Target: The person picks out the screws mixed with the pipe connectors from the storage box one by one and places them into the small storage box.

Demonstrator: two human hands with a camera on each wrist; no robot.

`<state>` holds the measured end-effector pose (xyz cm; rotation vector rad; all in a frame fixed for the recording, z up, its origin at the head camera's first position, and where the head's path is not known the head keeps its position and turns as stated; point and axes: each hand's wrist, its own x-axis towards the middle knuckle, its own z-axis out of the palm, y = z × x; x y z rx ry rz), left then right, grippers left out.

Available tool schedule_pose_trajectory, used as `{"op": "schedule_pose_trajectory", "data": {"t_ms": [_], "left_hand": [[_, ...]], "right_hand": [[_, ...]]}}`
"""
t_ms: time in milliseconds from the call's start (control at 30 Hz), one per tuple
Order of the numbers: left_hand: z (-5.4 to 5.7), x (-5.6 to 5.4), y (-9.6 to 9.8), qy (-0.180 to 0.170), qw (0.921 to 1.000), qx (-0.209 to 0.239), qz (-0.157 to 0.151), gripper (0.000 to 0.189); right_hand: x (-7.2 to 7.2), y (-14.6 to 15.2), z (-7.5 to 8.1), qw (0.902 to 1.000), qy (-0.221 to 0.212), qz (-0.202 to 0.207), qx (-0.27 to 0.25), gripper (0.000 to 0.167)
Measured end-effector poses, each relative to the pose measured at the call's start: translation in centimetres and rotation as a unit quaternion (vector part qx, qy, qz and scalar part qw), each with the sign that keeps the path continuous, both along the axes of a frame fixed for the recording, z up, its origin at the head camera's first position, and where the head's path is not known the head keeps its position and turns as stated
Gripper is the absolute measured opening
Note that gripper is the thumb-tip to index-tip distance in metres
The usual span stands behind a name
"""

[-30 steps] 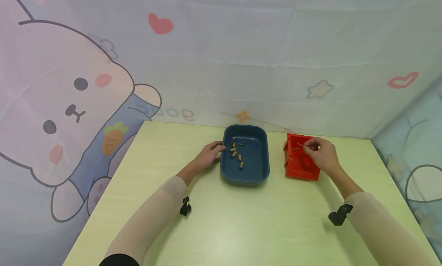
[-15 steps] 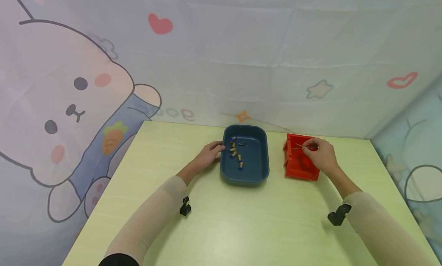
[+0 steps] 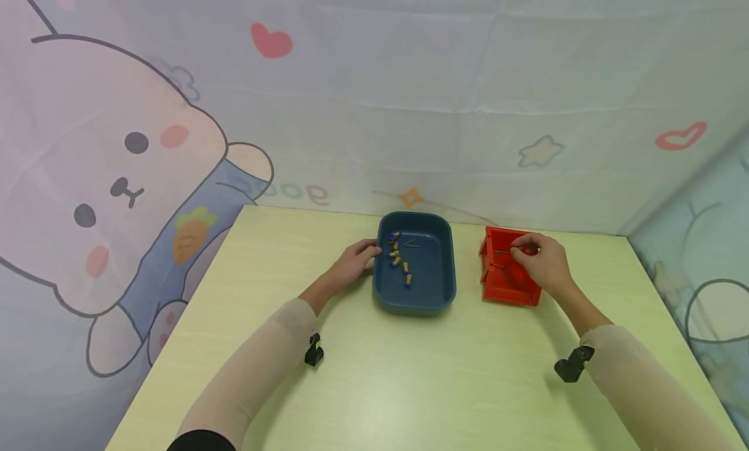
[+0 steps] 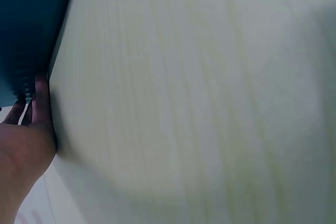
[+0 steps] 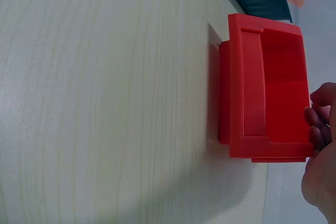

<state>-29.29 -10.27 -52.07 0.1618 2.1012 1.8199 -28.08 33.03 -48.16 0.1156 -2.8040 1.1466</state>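
Note:
My left hand [image 3: 352, 262] rests against the left side of a dark blue plastic bin [image 3: 440, 269], its fingers [image 4: 42, 98] lying along the outer wall in the left wrist view. Inside that bin lie several small brass fittings with blue ends [image 3: 396, 261] and a couple of thin metal pins [image 3: 412, 245]. On the right, my right hand [image 3: 545, 261] hovers over a red bin [image 3: 509, 294], fingers loosely curled, nothing visible between them. One thin pin [image 3: 501, 251] lies in the red bin by the fingertips, and another pin [image 3: 498, 265] lies nearer me.
Both bins stand apart at the back of a pale wooden table [image 3: 404, 386]. A printed cloth [image 3: 380, 113] hangs behind the table's far edge. Small black wrist cameras are on the left sleeve [image 3: 257, 366] and the right sleeve [image 3: 638, 373].
The thin pin that my right fingers pinched has dropped into the red bin, and the fingers have let it go. My left hand and the blue bin have not moved.

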Motion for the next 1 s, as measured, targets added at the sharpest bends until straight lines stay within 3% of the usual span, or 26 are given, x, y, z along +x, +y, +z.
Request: {"op": "schedule_pose_trajectory", "data": {"t_ms": [467, 1000], "left_hand": [[-0.1, 0.0, -0.1, 0.000, 1.0000, 0.006, 0.008, 0.051], [-0.2, -0.2, -0.1, 0.001, 0.9999, 0.011, 0.008, 0.051]], "right_hand": [[-0.1, -0.4, 0.7, 0.9995, 0.028, 0.010, -0.008, 0.016], [-0.7, -3.7, 1.6, 0.9988, 0.019, 0.036, -0.028, 0.018]]}}
